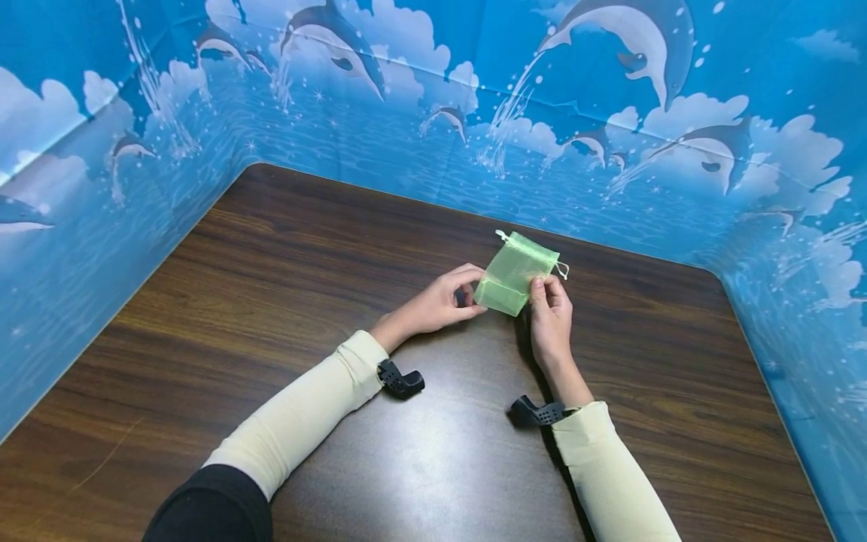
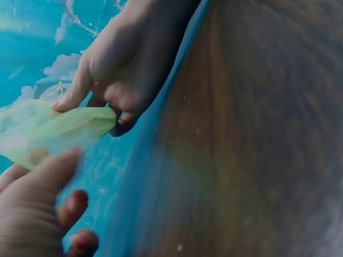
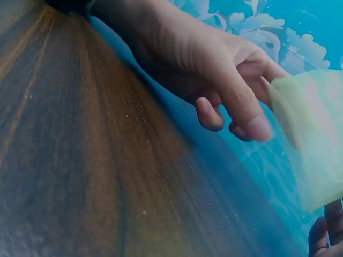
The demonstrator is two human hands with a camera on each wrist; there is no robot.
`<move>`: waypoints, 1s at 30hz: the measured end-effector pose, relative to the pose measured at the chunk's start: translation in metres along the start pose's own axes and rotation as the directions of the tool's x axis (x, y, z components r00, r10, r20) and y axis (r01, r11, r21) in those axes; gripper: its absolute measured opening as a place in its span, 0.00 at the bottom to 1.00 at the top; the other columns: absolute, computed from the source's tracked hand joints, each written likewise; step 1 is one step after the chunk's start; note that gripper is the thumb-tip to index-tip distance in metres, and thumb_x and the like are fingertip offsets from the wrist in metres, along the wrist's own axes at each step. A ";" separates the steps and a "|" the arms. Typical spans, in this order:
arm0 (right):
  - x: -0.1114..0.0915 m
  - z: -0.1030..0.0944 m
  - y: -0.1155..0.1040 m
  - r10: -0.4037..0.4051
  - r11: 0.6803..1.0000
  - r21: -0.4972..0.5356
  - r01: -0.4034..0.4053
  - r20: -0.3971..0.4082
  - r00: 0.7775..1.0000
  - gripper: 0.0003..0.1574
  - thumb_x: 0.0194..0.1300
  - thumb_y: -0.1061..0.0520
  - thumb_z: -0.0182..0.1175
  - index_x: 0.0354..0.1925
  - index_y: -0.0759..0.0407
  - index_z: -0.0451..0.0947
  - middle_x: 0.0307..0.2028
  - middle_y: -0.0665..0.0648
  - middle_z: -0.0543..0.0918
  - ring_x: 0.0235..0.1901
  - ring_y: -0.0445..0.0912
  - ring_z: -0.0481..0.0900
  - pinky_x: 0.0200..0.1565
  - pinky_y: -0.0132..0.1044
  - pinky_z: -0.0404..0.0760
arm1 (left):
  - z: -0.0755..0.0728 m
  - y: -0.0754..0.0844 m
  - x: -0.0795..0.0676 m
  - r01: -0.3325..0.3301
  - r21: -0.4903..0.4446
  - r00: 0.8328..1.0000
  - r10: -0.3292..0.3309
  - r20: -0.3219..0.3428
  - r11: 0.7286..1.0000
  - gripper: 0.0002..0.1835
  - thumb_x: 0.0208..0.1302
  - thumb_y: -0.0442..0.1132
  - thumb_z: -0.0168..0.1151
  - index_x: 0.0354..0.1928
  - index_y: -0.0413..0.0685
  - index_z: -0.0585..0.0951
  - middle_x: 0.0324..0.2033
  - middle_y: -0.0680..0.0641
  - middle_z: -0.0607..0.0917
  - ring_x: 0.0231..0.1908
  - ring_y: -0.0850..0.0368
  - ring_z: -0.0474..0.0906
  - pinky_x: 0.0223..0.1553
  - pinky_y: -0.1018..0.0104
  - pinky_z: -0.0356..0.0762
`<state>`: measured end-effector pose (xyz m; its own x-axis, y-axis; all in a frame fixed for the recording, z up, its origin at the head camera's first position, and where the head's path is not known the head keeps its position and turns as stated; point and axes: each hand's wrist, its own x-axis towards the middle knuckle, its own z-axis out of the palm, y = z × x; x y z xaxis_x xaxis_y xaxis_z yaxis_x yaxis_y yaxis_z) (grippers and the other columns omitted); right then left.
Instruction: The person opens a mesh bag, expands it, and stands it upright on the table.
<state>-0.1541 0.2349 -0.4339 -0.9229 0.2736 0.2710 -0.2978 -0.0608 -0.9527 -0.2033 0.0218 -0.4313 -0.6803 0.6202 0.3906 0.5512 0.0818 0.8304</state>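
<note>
A small sheer light-green drawstring pouch is held up above the table, its pale cords showing at the two upper corners. The right hand pinches its lower right side, thumb in front. At the pouch's left edge is the left hand, its thumb standing apart from the fabric and a fingertip reaching behind it. In the right wrist view a gap shows between the left thumb and the pouch. The left wrist view has the right hand gripping the pouch; contents cannot be made out.
The dark wood-grain table has rounded back corners. A blue curtain with dolphins hangs around its back and sides. Black wrist mounts sit at the left cuff and right cuff.
</note>
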 end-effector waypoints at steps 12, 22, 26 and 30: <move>-0.007 0.005 -0.003 -0.035 0.983 -0.178 0.042 0.040 0.999 0.12 0.78 0.59 0.58 0.56 0.58 0.70 0.47 0.46 0.76 0.42 0.42 0.75 0.44 0.30 0.73 | 0.006 0.008 0.001 -0.054 -0.051 0.937 0.033 -0.348 0.997 0.05 0.71 0.28 0.64 0.46 0.36 0.84 0.37 0.40 0.85 0.26 0.50 0.78 0.27 0.69 0.77; -0.010 0.008 0.000 -0.467 0.690 -0.464 0.556 0.302 0.831 0.22 0.61 0.64 0.72 0.46 0.70 0.70 0.44 0.65 0.76 0.39 0.58 0.68 0.48 0.43 0.60 | 0.005 0.012 -0.002 -0.062 0.452 0.870 0.270 -0.413 0.890 0.04 0.71 0.38 0.68 0.38 0.45 0.85 0.27 0.50 0.81 0.23 0.58 0.74 0.26 0.67 0.70; -0.011 0.009 -0.003 -0.475 0.539 -0.509 0.671 0.474 0.741 0.25 0.60 0.56 0.74 0.49 0.65 0.74 0.40 0.63 0.79 0.37 0.54 0.70 0.47 0.50 0.59 | 0.009 0.014 -0.002 -0.153 0.507 0.882 0.348 -0.318 0.848 0.00 0.70 0.34 0.67 0.39 0.46 0.85 0.26 0.51 0.80 0.23 0.61 0.72 0.24 0.69 0.68; -0.012 0.010 -0.007 -0.501 0.482 -0.530 0.698 0.486 0.716 0.17 0.64 0.61 0.69 0.47 0.65 0.74 0.34 0.61 0.80 0.29 0.52 0.71 0.45 0.51 0.61 | 0.014 0.016 -0.002 -0.193 0.517 0.881 0.379 -0.282 0.834 0.03 0.68 0.32 0.68 0.37 0.48 0.84 0.25 0.52 0.79 0.22 0.63 0.70 0.23 0.71 0.65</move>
<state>-0.1433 0.2221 -0.4292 -0.6300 -0.2407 0.7383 -0.6578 0.6707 -0.3427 -0.1867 0.0330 -0.4244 -0.5272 0.3575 0.7709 0.8407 0.3515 0.4119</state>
